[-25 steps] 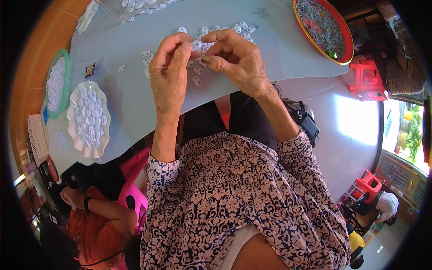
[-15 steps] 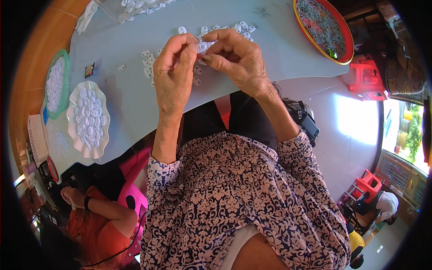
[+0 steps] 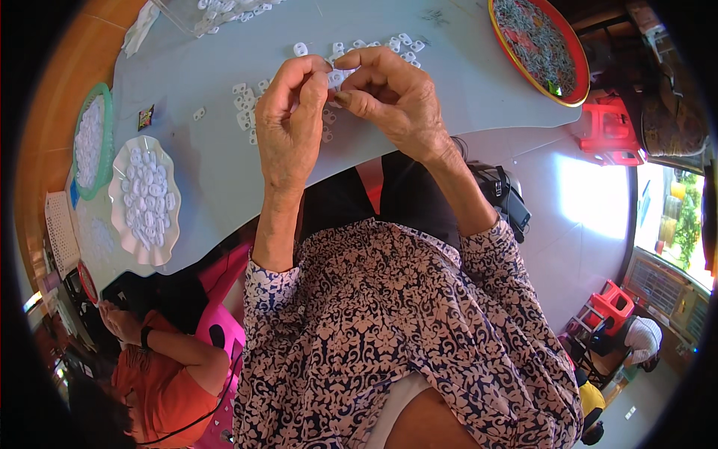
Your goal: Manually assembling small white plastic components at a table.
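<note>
Over the table my left hand (image 3: 292,123) and my right hand (image 3: 396,97) meet, fingers curled and tips almost touching. Between the fingertips shows a small white plastic piece (image 3: 335,79), pinched from both sides; its finer details are hidden by my fingers. Similar flat white pieces with holes (image 3: 244,105) lie scattered to the left of my left hand, and more (image 3: 404,40) lie beyond my right hand. A single white piece (image 3: 301,49) rests just past my left fingertips.
On the grey table (image 3: 202,165) at left stand a scalloped white dish (image 3: 176,217) and a green basket (image 3: 109,142), both holding white pieces. A red round tray (image 3: 582,90) with small grey metal parts sits far right. At lower left, another person (image 3: 179,359) sits by a pink chair (image 3: 224,322).
My hands stay nearly in place, with only slight finger movement around the white piece. At lower left, the other person's hands and head have shifted a little.
</note>
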### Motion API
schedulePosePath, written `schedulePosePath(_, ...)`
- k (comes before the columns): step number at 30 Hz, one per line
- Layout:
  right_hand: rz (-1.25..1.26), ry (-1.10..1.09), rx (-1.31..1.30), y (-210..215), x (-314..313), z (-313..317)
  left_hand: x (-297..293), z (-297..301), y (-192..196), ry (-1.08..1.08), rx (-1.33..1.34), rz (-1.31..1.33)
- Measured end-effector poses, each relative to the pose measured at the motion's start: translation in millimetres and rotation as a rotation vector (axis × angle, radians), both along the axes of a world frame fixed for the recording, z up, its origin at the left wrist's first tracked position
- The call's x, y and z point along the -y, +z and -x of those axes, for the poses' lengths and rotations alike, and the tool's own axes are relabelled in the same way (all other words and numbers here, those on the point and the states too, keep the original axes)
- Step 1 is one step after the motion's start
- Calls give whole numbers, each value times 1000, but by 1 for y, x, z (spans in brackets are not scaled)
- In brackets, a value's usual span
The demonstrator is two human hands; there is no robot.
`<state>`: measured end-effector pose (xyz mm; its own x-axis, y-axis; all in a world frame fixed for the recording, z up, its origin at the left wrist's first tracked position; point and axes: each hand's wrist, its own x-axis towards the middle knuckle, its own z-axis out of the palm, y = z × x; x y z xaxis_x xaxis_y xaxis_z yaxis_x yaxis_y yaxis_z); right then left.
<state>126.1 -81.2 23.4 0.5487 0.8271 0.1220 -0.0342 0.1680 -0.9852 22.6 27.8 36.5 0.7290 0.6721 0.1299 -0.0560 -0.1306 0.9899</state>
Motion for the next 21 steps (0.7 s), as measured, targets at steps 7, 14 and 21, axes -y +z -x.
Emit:
schedulePosePath(7, 20, -35, 8, 2, 1, 2, 3, -1, 3, 17, 24, 17)
schedulePosePath(14, -6, -37, 12, -1, 1, 2, 1, -2, -2, -1, 68, 145)
schedulePosePath(21, 48, -7, 35, 6, 2, 0, 1, -2, -2, -4, 74, 220)
